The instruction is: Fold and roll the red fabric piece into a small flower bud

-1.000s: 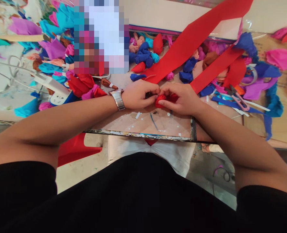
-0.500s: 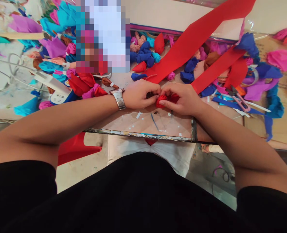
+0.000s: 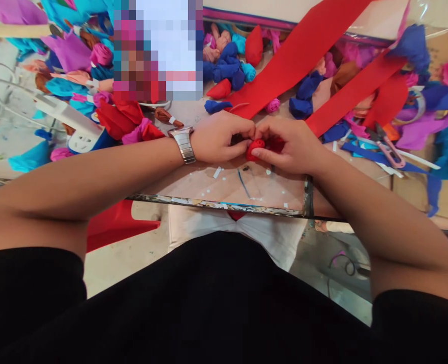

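A small, red, rolled rosette of paper-like material (image 3: pixel 256 150) is pinched by the left hand (image 3: pixel 221 137) and the right hand (image 3: pixel 291 144), held close together, nearer than a long, flat, red paper-like strip (image 3: pixel 284 63).

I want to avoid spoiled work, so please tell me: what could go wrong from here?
The rolled red piece, held between the left hand and right hand, might loosen if either hand slips. The wide red strip just beyond could crease if a hand pushes it. The pink-handled tool, lying among narrow strips, might snag one.
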A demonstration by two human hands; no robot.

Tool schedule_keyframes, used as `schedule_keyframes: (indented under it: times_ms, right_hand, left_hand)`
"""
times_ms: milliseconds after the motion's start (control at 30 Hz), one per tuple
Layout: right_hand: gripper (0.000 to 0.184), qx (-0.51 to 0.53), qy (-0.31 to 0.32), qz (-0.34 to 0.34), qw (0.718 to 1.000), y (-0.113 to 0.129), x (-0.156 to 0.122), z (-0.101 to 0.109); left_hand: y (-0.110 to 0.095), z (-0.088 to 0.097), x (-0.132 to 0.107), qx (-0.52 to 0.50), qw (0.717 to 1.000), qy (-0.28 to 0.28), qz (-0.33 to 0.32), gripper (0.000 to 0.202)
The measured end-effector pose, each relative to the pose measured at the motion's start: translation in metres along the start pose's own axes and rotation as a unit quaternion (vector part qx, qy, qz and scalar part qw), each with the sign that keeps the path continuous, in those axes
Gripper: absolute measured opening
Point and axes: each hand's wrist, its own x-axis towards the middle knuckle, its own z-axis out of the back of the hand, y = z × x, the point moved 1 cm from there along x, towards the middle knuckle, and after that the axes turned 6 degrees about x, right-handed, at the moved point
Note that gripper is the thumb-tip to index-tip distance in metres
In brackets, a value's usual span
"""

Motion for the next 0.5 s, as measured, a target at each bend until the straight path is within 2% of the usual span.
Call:
schedule_keyframes:
  times_ms: [500]
  right_hand:
    - [0.039, -0.004, 0.012, -0.024, 1.0, 0.0013, 0.0005, 0.0015]
  left_hand:
    - [-0.0019, 0.0, 0.0005, -0.009, 1.0, -0.013, 0.0, 0.02]
